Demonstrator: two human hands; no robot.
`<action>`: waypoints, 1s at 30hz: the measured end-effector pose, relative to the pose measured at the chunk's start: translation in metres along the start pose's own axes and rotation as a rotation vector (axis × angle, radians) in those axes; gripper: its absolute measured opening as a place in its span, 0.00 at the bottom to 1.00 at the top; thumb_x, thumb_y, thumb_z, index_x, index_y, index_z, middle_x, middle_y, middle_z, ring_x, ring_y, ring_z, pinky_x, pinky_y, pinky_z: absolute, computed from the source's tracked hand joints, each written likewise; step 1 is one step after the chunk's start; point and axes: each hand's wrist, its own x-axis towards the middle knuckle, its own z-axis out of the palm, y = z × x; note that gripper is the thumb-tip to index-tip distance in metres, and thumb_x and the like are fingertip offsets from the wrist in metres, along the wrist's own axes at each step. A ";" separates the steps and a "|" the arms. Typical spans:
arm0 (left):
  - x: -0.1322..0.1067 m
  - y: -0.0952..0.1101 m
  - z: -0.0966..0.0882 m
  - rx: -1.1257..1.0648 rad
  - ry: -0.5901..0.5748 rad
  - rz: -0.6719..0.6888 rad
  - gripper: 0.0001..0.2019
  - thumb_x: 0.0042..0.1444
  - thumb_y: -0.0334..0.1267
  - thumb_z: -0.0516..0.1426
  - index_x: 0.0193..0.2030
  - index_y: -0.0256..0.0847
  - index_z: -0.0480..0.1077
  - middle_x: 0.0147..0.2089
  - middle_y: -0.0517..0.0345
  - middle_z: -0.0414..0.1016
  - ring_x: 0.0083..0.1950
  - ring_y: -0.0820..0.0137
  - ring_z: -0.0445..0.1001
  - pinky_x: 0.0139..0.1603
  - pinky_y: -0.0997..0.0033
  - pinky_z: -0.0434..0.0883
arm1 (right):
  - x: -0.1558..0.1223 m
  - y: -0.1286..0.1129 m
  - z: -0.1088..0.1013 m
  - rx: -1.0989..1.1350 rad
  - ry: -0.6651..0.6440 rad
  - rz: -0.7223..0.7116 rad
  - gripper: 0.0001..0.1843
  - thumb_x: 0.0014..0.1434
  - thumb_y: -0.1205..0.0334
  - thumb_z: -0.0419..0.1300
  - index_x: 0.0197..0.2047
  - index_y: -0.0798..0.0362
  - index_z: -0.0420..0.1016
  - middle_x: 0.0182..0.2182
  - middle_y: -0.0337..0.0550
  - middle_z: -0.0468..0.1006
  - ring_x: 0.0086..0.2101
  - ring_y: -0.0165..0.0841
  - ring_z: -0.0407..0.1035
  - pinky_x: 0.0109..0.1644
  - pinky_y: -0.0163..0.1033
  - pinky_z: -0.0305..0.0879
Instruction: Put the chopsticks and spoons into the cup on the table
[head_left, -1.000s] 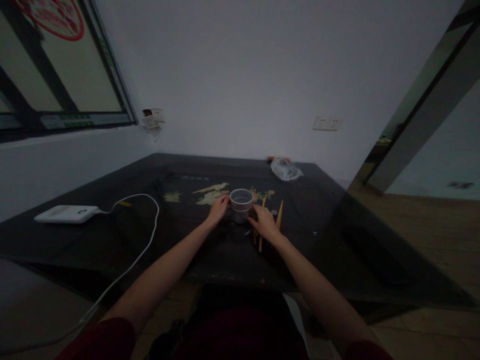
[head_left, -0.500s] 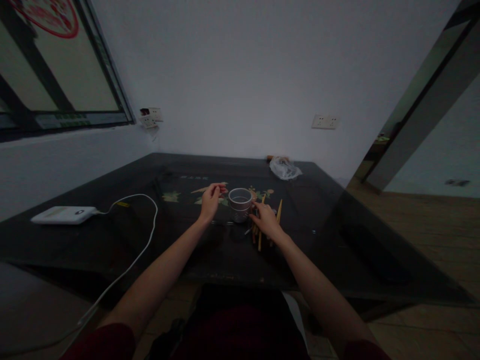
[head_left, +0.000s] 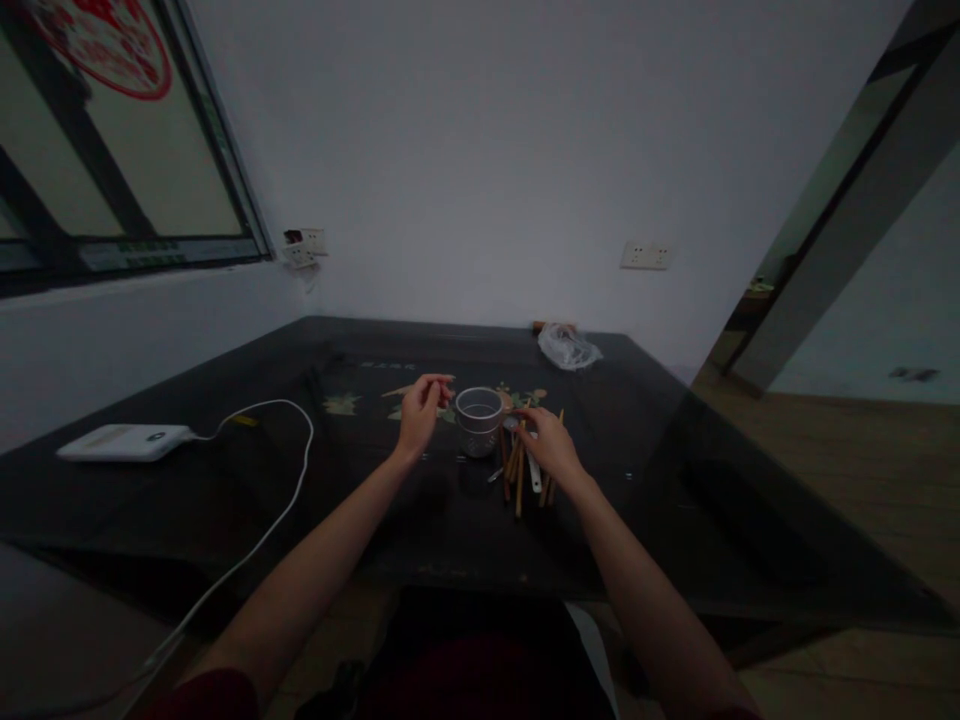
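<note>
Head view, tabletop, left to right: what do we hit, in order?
white power bank → white cable → left hand → clear plastic cup → right hand. Left out, since they overlap the right hand's span: wooden sticks under it, plastic bag behind it.

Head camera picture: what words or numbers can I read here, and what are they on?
Red round window sign: writing too blurred to read.
Pale marks on the dark table: too small to read.
Window-frame strip: blurred.
Nothing here can be quoted.
</note>
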 end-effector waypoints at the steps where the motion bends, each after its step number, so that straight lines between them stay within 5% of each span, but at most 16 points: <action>1: -0.002 0.005 0.001 0.006 -0.015 0.016 0.11 0.60 0.41 0.50 0.39 0.38 0.69 0.28 0.61 0.68 0.28 0.75 0.66 0.31 0.77 0.65 | 0.000 0.000 -0.003 0.014 0.005 0.005 0.15 0.60 0.61 0.54 0.49 0.51 0.72 0.46 0.47 0.74 0.47 0.37 0.67 0.51 0.41 0.62; 7: -0.025 0.036 0.014 0.120 -0.235 0.064 0.14 0.60 0.45 0.49 0.40 0.40 0.71 0.27 0.59 0.70 0.28 0.71 0.68 0.33 0.72 0.66 | 0.002 0.005 -0.026 0.016 0.003 0.020 0.11 0.57 0.64 0.55 0.41 0.50 0.76 0.41 0.44 0.77 0.42 0.35 0.71 0.45 0.37 0.63; 13: -0.052 0.055 0.045 0.405 -0.822 0.262 0.13 0.61 0.38 0.49 0.46 0.45 0.71 0.34 0.57 0.76 0.31 0.71 0.72 0.33 0.75 0.64 | 0.005 0.043 -0.038 -0.060 -0.050 0.177 0.10 0.58 0.62 0.54 0.36 0.50 0.77 0.33 0.43 0.80 0.35 0.34 0.73 0.37 0.34 0.61; 16: -0.064 0.055 0.064 0.542 -0.983 0.339 0.11 0.60 0.37 0.50 0.45 0.45 0.71 0.37 0.59 0.77 0.36 0.70 0.74 0.36 0.76 0.65 | 0.002 0.061 -0.035 -0.152 -0.077 0.290 0.11 0.59 0.60 0.53 0.36 0.51 0.76 0.35 0.46 0.80 0.38 0.35 0.73 0.37 0.34 0.60; 21: -0.075 0.045 0.079 0.710 -0.998 0.364 0.10 0.61 0.36 0.49 0.43 0.44 0.70 0.41 0.60 0.77 0.41 0.70 0.75 0.38 0.76 0.66 | 0.000 0.063 -0.025 -0.201 -0.138 0.396 0.12 0.60 0.57 0.52 0.41 0.52 0.73 0.39 0.49 0.79 0.41 0.39 0.73 0.37 0.35 0.59; 30: -0.076 0.022 0.068 0.681 -0.964 0.389 0.11 0.63 0.37 0.47 0.40 0.42 0.71 0.36 0.59 0.77 0.38 0.71 0.75 0.36 0.77 0.65 | -0.001 0.048 -0.010 -0.196 -0.173 0.446 0.15 0.59 0.56 0.53 0.48 0.53 0.64 0.43 0.52 0.76 0.45 0.43 0.71 0.42 0.41 0.63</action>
